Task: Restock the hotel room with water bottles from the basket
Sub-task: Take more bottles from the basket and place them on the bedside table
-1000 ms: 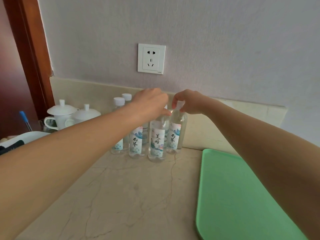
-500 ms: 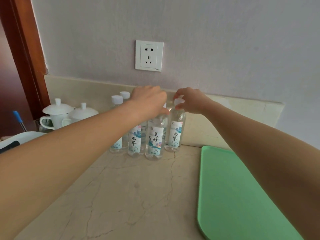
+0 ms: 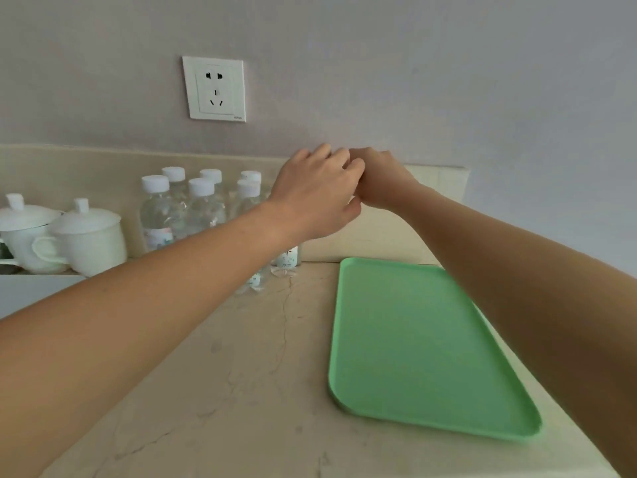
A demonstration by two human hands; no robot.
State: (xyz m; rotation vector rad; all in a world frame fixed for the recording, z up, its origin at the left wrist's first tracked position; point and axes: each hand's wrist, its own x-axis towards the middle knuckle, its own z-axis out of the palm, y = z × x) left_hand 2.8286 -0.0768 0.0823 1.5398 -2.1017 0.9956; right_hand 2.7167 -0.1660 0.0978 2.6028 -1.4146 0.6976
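Several clear water bottles (image 3: pixel 201 201) with white caps and pale labels stand in two rows against the backsplash. My left forearm crosses in front of them. The rightmost bottle (image 3: pixel 287 260) shows only its lower part under my left wrist. My left hand (image 3: pixel 317 194) hovers to the right of the caps with loosely curled fingers and nothing visible in it. My right hand (image 3: pixel 382 181) is just behind it, touching it; its fingers are hidden. No basket is in view.
A green tray (image 3: pixel 413 339) lies flat on the marble counter (image 3: pixel 241 374) at the right. Two white lidded cups (image 3: pixel 86 236) stand left of the bottles. A wall socket (image 3: pixel 214 88) is above the backsplash.
Both hands have come off the bottle caps and moved right, meeting above the counter. The view has shifted right and closer, so the bottles now sit at the left.
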